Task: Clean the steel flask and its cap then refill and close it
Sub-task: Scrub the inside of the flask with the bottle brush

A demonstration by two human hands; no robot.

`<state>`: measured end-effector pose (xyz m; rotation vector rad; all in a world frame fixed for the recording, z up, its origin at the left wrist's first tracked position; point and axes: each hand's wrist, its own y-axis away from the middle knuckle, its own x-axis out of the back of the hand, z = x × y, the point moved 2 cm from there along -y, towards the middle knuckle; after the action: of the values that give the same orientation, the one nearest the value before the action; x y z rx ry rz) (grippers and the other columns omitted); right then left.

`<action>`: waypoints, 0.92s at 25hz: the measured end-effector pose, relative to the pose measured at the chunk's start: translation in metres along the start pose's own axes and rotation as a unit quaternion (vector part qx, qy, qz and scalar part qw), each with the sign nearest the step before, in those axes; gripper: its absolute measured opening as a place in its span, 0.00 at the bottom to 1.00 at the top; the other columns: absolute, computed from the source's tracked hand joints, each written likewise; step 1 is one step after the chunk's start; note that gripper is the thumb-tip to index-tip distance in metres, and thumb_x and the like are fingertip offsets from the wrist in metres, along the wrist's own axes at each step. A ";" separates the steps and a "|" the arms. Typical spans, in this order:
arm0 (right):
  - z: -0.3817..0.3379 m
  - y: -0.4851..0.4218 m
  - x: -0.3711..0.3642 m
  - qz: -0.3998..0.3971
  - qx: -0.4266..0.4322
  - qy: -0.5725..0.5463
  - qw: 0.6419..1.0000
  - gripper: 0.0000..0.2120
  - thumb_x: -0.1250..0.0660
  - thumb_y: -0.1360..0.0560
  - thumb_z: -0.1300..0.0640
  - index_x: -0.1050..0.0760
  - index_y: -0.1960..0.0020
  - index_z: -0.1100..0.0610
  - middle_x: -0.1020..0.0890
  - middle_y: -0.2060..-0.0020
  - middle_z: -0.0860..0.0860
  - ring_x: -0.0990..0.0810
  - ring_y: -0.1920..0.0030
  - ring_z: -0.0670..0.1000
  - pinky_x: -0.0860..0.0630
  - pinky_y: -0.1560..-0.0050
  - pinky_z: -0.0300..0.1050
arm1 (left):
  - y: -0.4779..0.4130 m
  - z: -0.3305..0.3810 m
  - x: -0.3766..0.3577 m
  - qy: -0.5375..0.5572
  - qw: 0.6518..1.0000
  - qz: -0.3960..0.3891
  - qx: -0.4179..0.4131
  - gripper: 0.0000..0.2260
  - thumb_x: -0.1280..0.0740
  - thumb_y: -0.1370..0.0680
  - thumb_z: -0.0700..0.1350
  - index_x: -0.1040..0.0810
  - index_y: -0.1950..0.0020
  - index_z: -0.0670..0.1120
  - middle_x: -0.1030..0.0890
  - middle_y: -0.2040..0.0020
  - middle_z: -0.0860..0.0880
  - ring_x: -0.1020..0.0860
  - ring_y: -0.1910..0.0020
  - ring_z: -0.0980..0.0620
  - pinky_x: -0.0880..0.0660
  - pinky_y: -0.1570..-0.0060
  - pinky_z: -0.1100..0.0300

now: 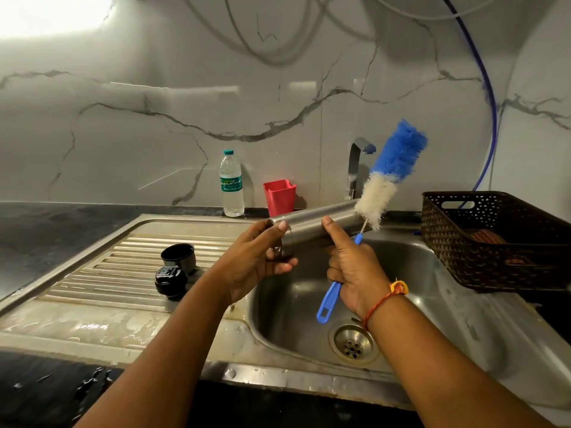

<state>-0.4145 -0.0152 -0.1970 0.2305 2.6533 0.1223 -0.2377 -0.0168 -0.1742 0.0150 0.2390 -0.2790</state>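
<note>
The steel flask lies nearly level above the sink basin, its open mouth to the left. My left hand grips the mouth end. My right hand grips the blue handle of a bottle brush, thumb pressed against the flask body. The brush's white and blue bristles stick up outside the flask, past its far end. A black cup lid and the black stopper cap sit on the ribbed drainboard to the left.
A clear plastic water bottle and a red cup stand by the marble wall. The tap rises behind the flask. A dark woven basket sits on the sink's right rim. The drain is below my right wrist.
</note>
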 end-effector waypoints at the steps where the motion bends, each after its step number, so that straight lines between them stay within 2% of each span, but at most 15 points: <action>1: -0.001 0.000 0.000 -0.001 0.005 0.009 1.000 0.23 0.22 0.35 0.43 0.24 0.51 0.57 0.33 0.73 0.49 0.40 0.77 0.45 0.41 0.79 0.38 | -0.002 -0.001 0.000 0.012 1.000 0.013 -0.004 0.21 0.30 0.23 0.53 0.26 0.33 0.47 0.25 0.37 0.37 0.16 0.53 0.43 0.16 0.60 0.57; 4: -0.002 0.001 -0.004 -0.009 0.045 0.070 0.996 0.25 0.23 0.33 0.41 0.25 0.47 0.58 0.25 0.68 0.52 0.38 0.78 0.44 0.39 0.80 0.38 | -0.006 -0.002 0.005 0.048 0.996 0.050 -0.052 0.11 0.33 0.19 0.48 0.23 0.38 0.47 0.24 0.38 0.39 0.18 0.46 0.42 0.16 0.59 0.58; 7: -0.008 0.005 -0.011 0.017 0.108 0.233 0.966 0.24 0.34 0.27 0.35 0.26 0.46 0.55 0.17 0.62 0.49 0.30 0.73 0.43 0.34 0.72 0.39 | -0.010 0.002 0.020 0.097 0.986 0.089 -0.103 0.13 0.33 0.18 0.44 0.25 0.35 0.44 0.24 0.37 0.38 0.20 0.40 0.38 0.16 0.56 0.56; 10: -0.011 0.004 -0.014 0.002 0.114 0.277 0.954 0.25 0.47 0.19 0.37 0.23 0.50 0.56 0.25 0.70 0.50 0.31 0.73 0.44 0.36 0.70 0.40 | -0.014 0.007 0.038 0.124 0.972 0.139 -0.146 0.18 0.33 0.19 0.43 0.28 0.30 0.42 0.25 0.37 0.39 0.19 0.39 0.39 0.17 0.52 0.54; 12: -0.007 0.007 -0.016 -0.042 0.105 0.277 0.954 0.23 0.47 0.17 0.44 0.22 0.50 0.59 0.30 0.72 0.49 0.34 0.75 0.44 0.38 0.73 0.40 | -0.015 0.011 0.047 0.140 0.961 0.167 -0.169 0.21 0.31 0.20 0.42 0.29 0.28 0.42 0.25 0.35 0.38 0.20 0.38 0.38 0.17 0.49 0.53; 14: -0.003 0.011 -0.018 -0.093 0.110 0.294 0.945 0.18 0.44 0.17 0.49 0.21 0.51 0.60 0.30 0.72 0.49 0.35 0.74 0.45 0.38 0.72 0.41 | -0.014 0.016 0.056 0.167 0.951 0.175 -0.191 0.24 0.29 0.22 0.42 0.31 0.28 0.42 0.25 0.34 0.37 0.20 0.37 0.38 0.17 0.45 0.49; 16: 0.000 0.012 -0.019 -0.117 0.163 0.360 0.911 0.14 0.39 0.18 0.51 0.21 0.55 0.57 0.28 0.73 0.47 0.33 0.72 0.44 0.36 0.69 0.40 | -0.011 0.020 0.064 0.188 0.944 0.176 -0.207 0.28 0.27 0.25 0.43 0.32 0.27 0.43 0.25 0.33 0.37 0.19 0.38 0.38 0.19 0.42 0.46; 18: 0.000 0.013 -0.019 -0.115 0.222 0.451 0.857 0.12 0.37 0.19 0.50 0.21 0.56 0.54 0.25 0.72 0.45 0.31 0.72 0.41 0.34 0.69 0.35 | -0.010 0.023 0.070 0.209 0.937 0.177 -0.215 0.26 0.28 0.23 0.41 0.32 0.28 0.43 0.23 0.34 0.37 0.18 0.39 0.39 0.19 0.41 0.45; 21: -0.001 0.016 -0.018 -0.114 0.240 0.525 0.809 0.10 0.38 0.19 0.49 0.22 0.58 0.47 0.25 0.71 0.44 0.28 0.70 0.39 0.33 0.69 0.30 | -0.010 0.026 0.079 0.226 0.930 0.182 -0.225 0.24 0.29 0.21 0.41 0.32 0.27 0.44 0.22 0.35 0.37 0.17 0.40 0.40 0.19 0.42 0.45; 23: -0.001 0.018 -0.020 -0.118 0.239 0.556 0.787 0.10 0.38 0.19 0.48 0.23 0.57 0.44 0.26 0.71 0.42 0.28 0.69 0.39 0.35 0.70 0.31 | -0.011 0.024 0.079 0.194 0.939 0.180 -0.218 0.24 0.28 0.22 0.41 0.30 0.28 0.45 0.22 0.35 0.37 0.17 0.41 0.40 0.19 0.43 0.45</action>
<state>-0.3954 -0.0007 -0.1849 -0.0703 3.8221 -0.7408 -0.1618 -0.0498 -0.1691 -0.3261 0.6790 0.1515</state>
